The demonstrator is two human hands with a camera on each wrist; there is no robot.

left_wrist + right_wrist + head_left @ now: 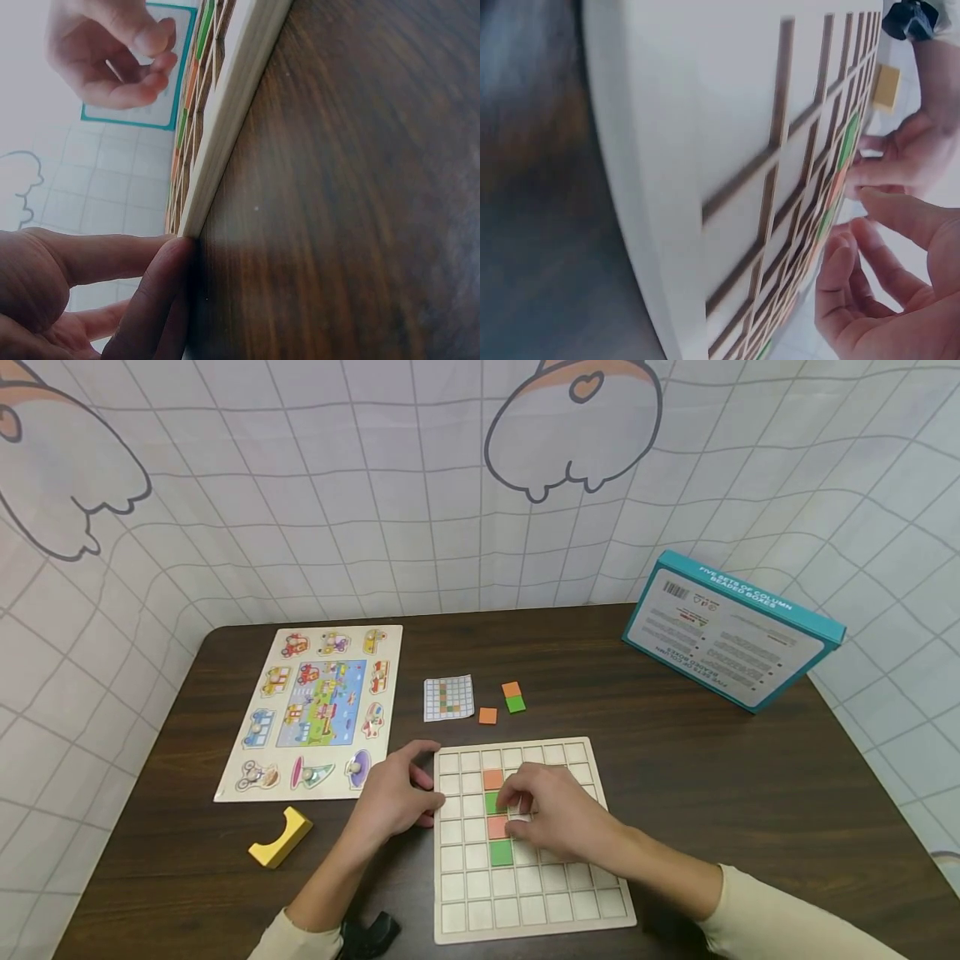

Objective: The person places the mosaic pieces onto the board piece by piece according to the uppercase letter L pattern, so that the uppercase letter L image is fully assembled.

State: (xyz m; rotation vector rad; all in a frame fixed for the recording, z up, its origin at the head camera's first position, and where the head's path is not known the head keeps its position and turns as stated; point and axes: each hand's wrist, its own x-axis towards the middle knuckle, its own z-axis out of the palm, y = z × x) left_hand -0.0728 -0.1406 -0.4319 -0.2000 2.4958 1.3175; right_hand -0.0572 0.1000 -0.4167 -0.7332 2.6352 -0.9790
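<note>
A pale wooden grid board (532, 910) lies on the table. One column of it holds orange and green square tiles, among them a green tile (501, 853) and an orange tile (492, 779). At the board's upper left edge my left hand (393, 793) grips the rim, thumb and finger meeting on it in the left wrist view. My right hand (558, 814) hovers over the tile column, fingers bent and thumb apart from the index finger. No tile shows between those fingers (836, 274). Beyond the board lie a small printed pattern card (448, 698) and loose tiles (487, 716).
A vehicle picture puzzle board (258, 764) lies at the left, close to my left hand. In front of it is a yellow arched block (281, 837). A teal-edged box (731, 635) leans at the back right. Behind the table hangs a white gridded curtain (375, 510).
</note>
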